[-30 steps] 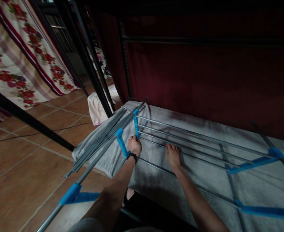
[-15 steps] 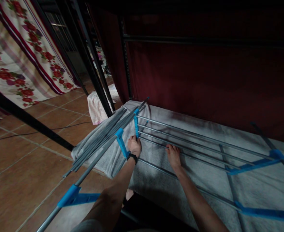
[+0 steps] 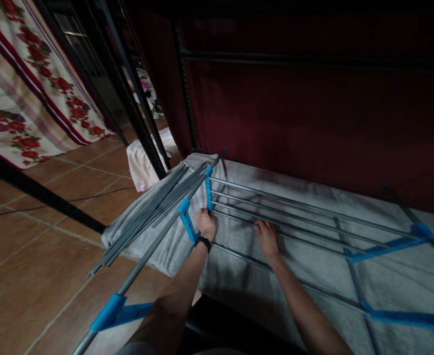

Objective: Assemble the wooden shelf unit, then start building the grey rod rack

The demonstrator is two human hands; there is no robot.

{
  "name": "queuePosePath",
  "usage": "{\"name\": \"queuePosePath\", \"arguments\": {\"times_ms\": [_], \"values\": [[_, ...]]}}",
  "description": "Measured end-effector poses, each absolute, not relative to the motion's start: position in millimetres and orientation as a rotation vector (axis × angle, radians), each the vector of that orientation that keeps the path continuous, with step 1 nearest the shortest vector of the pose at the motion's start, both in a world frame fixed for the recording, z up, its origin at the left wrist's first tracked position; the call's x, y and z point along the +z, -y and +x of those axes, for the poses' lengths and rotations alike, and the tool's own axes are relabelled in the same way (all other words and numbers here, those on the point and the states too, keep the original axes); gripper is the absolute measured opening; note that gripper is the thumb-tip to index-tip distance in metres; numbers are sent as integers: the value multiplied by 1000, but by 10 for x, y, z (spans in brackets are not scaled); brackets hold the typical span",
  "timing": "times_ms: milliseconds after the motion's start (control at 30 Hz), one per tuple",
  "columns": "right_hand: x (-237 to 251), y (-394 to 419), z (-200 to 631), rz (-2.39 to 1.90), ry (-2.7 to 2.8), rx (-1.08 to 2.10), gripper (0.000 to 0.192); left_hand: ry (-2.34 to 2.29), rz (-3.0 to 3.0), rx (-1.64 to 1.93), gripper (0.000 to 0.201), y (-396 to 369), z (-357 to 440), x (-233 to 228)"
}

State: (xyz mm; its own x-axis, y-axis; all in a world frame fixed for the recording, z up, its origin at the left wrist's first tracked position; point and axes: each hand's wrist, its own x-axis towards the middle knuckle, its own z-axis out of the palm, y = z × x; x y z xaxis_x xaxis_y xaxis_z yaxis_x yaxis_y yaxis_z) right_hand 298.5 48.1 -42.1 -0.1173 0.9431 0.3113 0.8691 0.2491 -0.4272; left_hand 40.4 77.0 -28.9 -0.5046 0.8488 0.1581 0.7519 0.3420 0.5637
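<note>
A partly assembled rack of grey metal tubes [image 3: 298, 201] and blue plastic brackets [image 3: 383, 252] lies across a grey blanket. My left hand [image 3: 206, 223], with a dark band at the wrist, is closed at the lower end of the left blue bracket [image 3: 208, 190], where a crossbar meets it. My right hand [image 3: 266, 237] has its fingers curled over the nearest upper crossbar [image 3: 235, 218]. Another blue bracket [image 3: 187, 219] stands just left of my left wrist, on a long side pole [image 3: 153, 246]. What the left fingertips press on is partly hidden.
Several loose grey tubes [image 3: 153, 209] lie bundled on the blanket [image 3: 165, 254] at the left. Black frame posts [image 3: 131, 93] rise beyond them. A dark red cloth [image 3: 313, 123] hangs behind. A cable [image 3: 91, 196] crosses the tiled floor [image 3: 24, 256]; a floral curtain [image 3: 35, 84] hangs at the far left.
The view has shifted slightly, so the background and loose tubes sit a little further left. Both hands keep nearly the same places on the rack.
</note>
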Motion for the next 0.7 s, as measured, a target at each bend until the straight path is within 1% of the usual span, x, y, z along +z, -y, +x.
{"name": "queuePosePath", "arguments": {"times_ms": [200, 533, 700], "values": [[-450, -514, 2990, -1624, 2002, 171, 15, -2444, 1514, 892, 21, -769, 399, -326], [-443, -493, 2991, -1597, 1977, 167, 15, -2460, 1551, 864, 21, -762, 398, -385], [-407, -492, 2986, -1610, 1982, 177, 15, -2399, 1472, 1003, 29, -732, 420, -352]]}}
